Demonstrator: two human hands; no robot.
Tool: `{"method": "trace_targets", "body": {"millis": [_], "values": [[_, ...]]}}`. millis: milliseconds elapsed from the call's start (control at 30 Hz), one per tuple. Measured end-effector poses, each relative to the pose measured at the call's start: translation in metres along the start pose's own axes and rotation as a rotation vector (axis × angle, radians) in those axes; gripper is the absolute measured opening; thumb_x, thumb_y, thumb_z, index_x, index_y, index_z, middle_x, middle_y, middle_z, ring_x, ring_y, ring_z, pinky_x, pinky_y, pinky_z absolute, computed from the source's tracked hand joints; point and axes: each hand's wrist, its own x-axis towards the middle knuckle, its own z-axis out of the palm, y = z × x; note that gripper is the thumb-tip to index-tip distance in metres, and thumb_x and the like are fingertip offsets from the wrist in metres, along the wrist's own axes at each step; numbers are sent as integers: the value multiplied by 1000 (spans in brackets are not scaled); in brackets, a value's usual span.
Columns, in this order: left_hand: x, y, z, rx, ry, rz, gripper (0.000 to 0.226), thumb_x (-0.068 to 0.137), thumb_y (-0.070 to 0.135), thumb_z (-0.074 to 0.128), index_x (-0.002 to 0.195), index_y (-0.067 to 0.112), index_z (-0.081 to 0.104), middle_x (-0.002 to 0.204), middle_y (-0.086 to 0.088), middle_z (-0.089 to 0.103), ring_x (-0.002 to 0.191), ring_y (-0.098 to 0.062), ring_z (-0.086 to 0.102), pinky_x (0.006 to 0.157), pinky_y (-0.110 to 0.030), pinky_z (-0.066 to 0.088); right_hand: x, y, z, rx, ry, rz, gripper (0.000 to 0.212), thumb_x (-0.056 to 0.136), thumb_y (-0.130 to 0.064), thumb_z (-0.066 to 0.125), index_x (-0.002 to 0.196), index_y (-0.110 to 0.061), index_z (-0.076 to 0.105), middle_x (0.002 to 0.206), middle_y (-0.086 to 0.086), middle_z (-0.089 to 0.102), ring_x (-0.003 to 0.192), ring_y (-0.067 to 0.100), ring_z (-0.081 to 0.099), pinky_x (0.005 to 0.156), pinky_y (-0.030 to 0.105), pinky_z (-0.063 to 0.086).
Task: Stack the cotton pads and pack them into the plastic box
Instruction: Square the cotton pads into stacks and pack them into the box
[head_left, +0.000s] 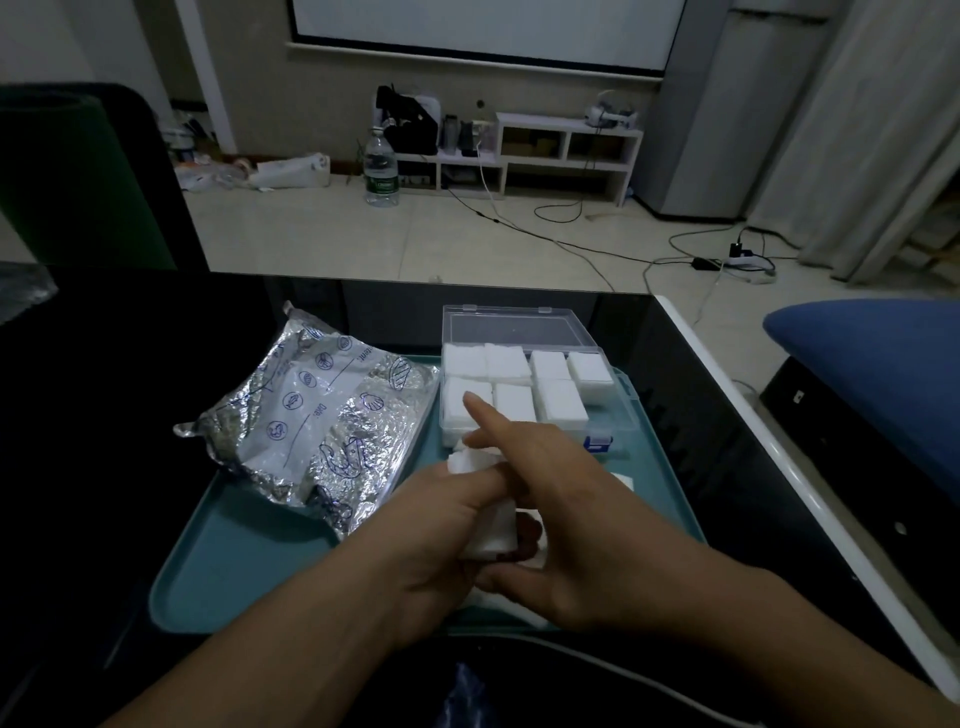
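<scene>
A clear plastic box (626, 410) with its lid swung back stands on a teal tray (234, 566); white cotton pads (558, 400) fill its compartments. Both hands meet over the tray just in front of the box. My left hand (441, 525) grips a small stack of cotton pads (493, 535) between fingers and thumb. My right hand (550, 509) lies over the stack, index finger stretched toward the box, the other fingers curled around the pads. A few loose pads (621, 480) show beside and under the hands.
A crumpled silver foil bag (311, 421) lies on the tray's left half. The tray sits on a black glossy table (104, 389) with a white edge at the right. A blue cushion (872, 364) is to the right.
</scene>
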Motion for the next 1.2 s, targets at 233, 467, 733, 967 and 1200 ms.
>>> {"method": "trace_targets", "body": {"millis": [233,467,733,967,1200], "values": [[-1,1,-1,-8,-37,16,18,67,14,68,83,14,76,84,-14,66,70,-25,60,58,-30,47,1,0,5,-16,53,-17,97,81,-34,72,155,-25,10,126,-3,51,114,13,48,97,35,44],[2,3,1,-40,83,-50,19,91,6,58,106,8,69,78,-13,65,60,-22,58,49,-25,45,0,1,-6,164,49,119,103,78,-37,77,151,-44,5,132,-26,40,125,-3,40,101,14,39],[6,18,-10,-17,267,30,11,98,16,55,100,19,65,72,-6,65,49,-15,59,45,-27,49,-9,40,-27,40,6,456,51,86,-48,62,134,-39,49,120,-22,56,110,-8,49,96,18,41],[4,18,-10,-100,295,-24,32,98,39,53,97,9,65,63,-6,64,46,-16,52,40,-24,43,-2,43,-8,-262,-339,502,63,87,-43,65,144,-32,40,140,-6,44,131,17,32,110,34,32],[5,20,-12,-143,280,-12,30,99,35,50,99,7,62,63,-8,62,47,-18,51,42,-23,43,3,46,-13,-214,-207,623,39,92,-22,63,130,-27,60,125,-1,63,111,16,58,94,26,44]]}}
